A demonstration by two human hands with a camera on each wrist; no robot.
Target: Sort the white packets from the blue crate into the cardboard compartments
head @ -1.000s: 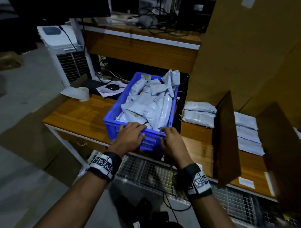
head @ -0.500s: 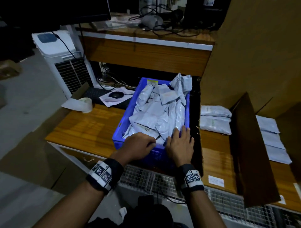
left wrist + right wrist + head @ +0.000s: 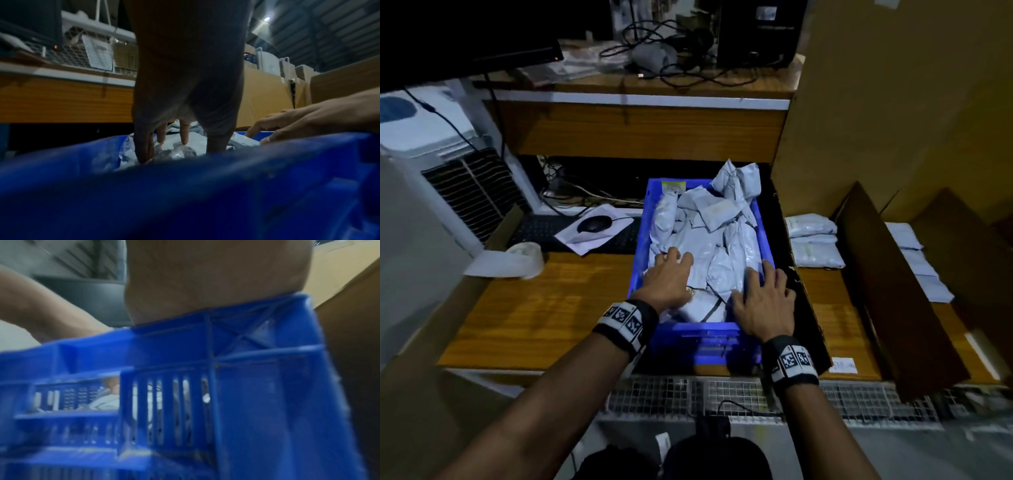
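A blue crate (image 3: 703, 339) heaped with white packets (image 3: 709, 236) sits on the wooden desk in front of me. My left hand (image 3: 669, 274) lies on the packets at the crate's near left, fingers spread and straight, as the left wrist view (image 3: 174, 142) also shows. My right hand (image 3: 762, 298) rests flat at the crate's near right corner, fingers over the packets and the rim. In the right wrist view only its palm shows above the crate wall (image 3: 246, 386). Cardboard compartments (image 3: 887, 284) stand to the right, with white packets (image 3: 813, 240) lying in them.
A keyboard (image 3: 571, 234), a mouse (image 3: 595, 224) on paper and a tape roll (image 3: 525, 255) lie left of the crate. A tall cardboard wall (image 3: 893, 102) rises at the right. A wooden shelf (image 3: 640, 126) overhangs the back. Wire mesh (image 3: 688, 394) runs under the desk's front edge.
Both hands left the crate's front rim and moved forward onto the packets, fingers straightening. The view shifted so the crate now sits central.
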